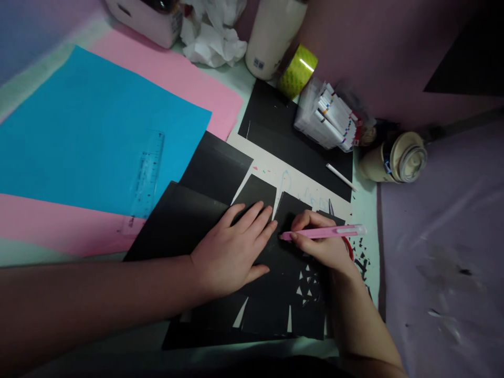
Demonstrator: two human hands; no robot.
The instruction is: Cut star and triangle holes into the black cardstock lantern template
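Note:
My left hand (234, 249) lies flat with fingers spread on a black paper sheet (271, 278), pressing it against the table. In my right hand (325, 244) is a slim pink pen (323, 232), its tip touching or just above the black paper near my left fingertips. The paper has slits along its edges and a cluster of small triangular cut-outs (308, 283) below my right hand. Scissors with a red handle (348, 248) are partly hidden under my right hand; what looks like their blade tip shows beyond it.
Blue paper (98, 131) and pink paper (205, 89) lie left, with a clear ruler (147, 173) on top. At the back stand a tape roll (298, 72), a box of markers (331, 115) and a lidded cup (396, 157). Black scraps (362, 262) litter the right edge.

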